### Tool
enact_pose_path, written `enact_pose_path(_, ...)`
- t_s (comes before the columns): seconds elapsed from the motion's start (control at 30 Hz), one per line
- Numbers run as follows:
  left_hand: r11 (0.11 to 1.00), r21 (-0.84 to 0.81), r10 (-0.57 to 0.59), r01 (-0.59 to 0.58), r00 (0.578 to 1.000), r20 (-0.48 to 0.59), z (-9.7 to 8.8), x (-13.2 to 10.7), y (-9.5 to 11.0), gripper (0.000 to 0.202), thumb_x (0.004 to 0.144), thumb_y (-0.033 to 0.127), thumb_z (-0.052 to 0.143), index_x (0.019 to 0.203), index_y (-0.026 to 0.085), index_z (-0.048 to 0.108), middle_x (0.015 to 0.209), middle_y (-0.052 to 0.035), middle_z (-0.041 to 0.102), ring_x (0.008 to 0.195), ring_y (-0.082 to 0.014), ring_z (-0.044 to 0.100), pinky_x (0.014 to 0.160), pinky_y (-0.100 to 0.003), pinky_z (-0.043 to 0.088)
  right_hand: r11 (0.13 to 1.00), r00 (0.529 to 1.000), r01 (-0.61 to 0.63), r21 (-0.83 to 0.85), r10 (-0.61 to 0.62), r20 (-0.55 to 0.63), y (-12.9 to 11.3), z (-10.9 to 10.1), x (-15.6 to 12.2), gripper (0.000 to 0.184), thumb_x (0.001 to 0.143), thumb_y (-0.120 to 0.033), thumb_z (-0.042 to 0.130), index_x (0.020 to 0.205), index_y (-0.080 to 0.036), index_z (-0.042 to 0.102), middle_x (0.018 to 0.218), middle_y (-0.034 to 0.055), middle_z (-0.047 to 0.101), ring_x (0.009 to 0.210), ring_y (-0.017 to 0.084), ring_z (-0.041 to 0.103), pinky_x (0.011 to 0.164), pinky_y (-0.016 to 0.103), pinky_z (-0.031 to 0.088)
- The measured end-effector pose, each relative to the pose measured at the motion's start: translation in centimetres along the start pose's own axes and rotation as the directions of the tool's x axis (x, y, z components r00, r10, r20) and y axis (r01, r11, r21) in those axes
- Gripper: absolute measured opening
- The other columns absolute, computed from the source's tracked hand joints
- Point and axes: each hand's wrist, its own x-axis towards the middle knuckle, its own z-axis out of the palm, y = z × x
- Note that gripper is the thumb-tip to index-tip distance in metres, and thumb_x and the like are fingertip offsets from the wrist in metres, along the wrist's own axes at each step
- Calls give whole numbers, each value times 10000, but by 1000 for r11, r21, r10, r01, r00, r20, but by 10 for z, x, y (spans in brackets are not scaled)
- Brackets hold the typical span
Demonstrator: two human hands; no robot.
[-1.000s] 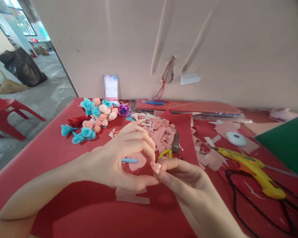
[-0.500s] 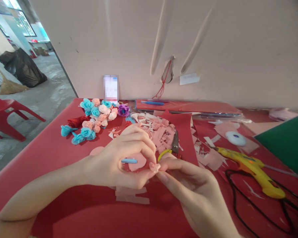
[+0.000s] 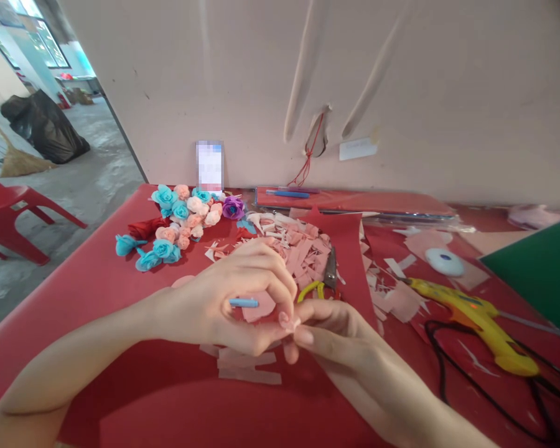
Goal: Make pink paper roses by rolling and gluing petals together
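Between my two hands is a small pink paper flower [image 3: 287, 322], partly covered by fingers. My left hand [image 3: 242, 292] pinches it from the left with thumb and forefinger, and a light blue pen [image 3: 243, 303] shows through the gap in that hand. My right hand [image 3: 340, 336] grips the flower's right side with thumb and fingertips. Beneath the hands lie pink paper strips [image 3: 249, 366] and a pink paper piece [image 3: 261, 308]. Just beyond my right hand are yellow-handled scissors [image 3: 315, 287].
Finished paper flowers [image 3: 182, 211] in blue, pink, red and purple cluster at the back left. A pile of pink scraps [image 3: 303, 249] lies behind my hands. On the right are a yellow glue gun [image 3: 476, 317] with its black cord, a white round object [image 3: 444, 261] and a green board [image 3: 536, 274].
My right hand has turned and its fingers have shifted around the pink flower, with a fingertip now showing below it. My left hand keeps its pinch almost in place.
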Motion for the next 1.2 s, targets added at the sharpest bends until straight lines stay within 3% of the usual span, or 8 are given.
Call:
enact_pose_path(0.27,992,-85,-80,92,987,137,-9,-1,-13,131,728,56,597,776,169,551,828,-12,569,859,-121,527,810,-274,444,1000,1000,0,13,0,4,1,-5,7,17,654,-238,724,638,-232,720,550,-45,644,560,60,533,612,166,422)
enact_pose_path(0.37,983,24,-185,183,974,133,-17,-6,-23,32,796,158,562,821,175,571,902,-25,572,903,-133,519,812,-278,439,993,999,35,-111,-38,-29,-1,-9,11,77,680,-233,698,604,-228,708,551,-51,630,547,48,514,576,146,401)
enact_pose_path(0.43,959,116,-272,259,955,116,-22,-15,-35,155,865,180,447,758,159,557,823,-17,581,810,-121,541,744,-256,451,958,997,59,-282,-73,-40,-3,-11,15,99,706,-226,669,613,-229,703,571,-48,631,563,57,525,570,157,401)
enact_pose_path(0.5,909,247,-368,336,925,96,-23,-28,-49,182,897,206,382,875,160,556,852,-22,602,777,-120,565,698,-242,458,840,992,91,-535,-126,-30,-5,-14,20,91,711,-209,654,638,-229,705,607,-33,646,589,84,548,589,191,419)
enact_pose_path(0.57,869,405,-368,286,919,142,-23,-43,-63,225,898,194,365,1042,178,537,989,-48,612,892,-148,561,748,-269,452,636,985,133,-760,-168,33,-4,-17,25,104,714,-184,637,648,-218,710,645,-7,667,614,118,574,617,236,446)
enact_pose_path(0.6,866,425,-359,263,919,162,-22,-50,-69,228,891,182,369,977,174,579,956,-51,624,889,-162,557,761,-286,443,537,981,163,-828,-178,77,-2,-18,27,115,716,-172,627,652,-215,712,670,7,681,638,136,589,639,259,460)
enact_pose_path(0.77,875,444,-332,192,906,264,-13,-65,-84,183,843,177,482,836,170,664,843,-56,636,839,-178,537,780,-312,405,318,948,306,-897,-185,258,11,-23,36,172,688,-77,622,637,-211,717,903,64,720,938,221,617,831,354,467)
enact_pose_path(1.2,916,384,-266,120,896,355,-7,-68,-113,175,844,231,529,804,221,699,789,-24,614,827,-158,493,826,-310,320,346,986,144,-927,27,164,21,-29,38,118,728,-197,624,705,-173,736,1194,105,598,1206,272,449,931,354,426)
